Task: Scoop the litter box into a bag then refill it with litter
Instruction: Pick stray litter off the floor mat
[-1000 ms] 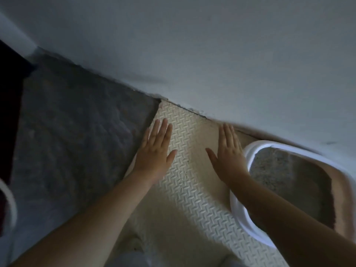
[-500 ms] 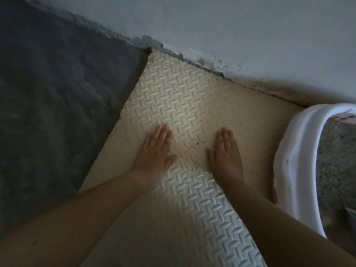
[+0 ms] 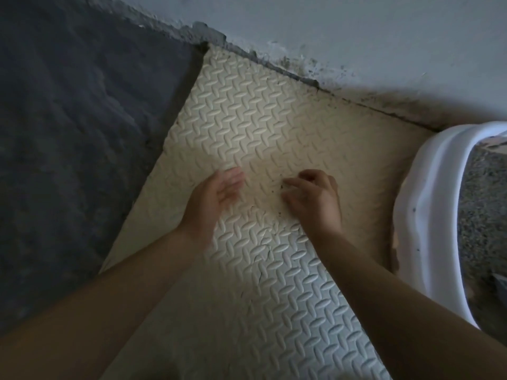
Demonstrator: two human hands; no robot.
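Note:
A white litter box (image 3: 428, 215) with grey litter (image 3: 482, 215) inside sits at the right edge, partly cut off. Both my hands hover over a cream foam mat (image 3: 247, 111) with a raised tread pattern. My left hand (image 3: 214, 198) is blurred, its fingers apart and holding nothing. My right hand (image 3: 312, 198) has its fingers curled down toward a few dark litter crumbs on the mat; I cannot see whether it pinches any. No bag or scoop shows.
A dark grey carpet (image 3: 76, 133) covers the floor left of the mat. A pale wall (image 3: 356, 31) with a chipped, dirty base runs along the mat's far edge. A dark object (image 3: 500, 281) pokes into the litter box at the right edge.
Both hands were flat on the mat; now the left one has lifted and turned, and the right one has curled its fingers. The view has tilted a little further down.

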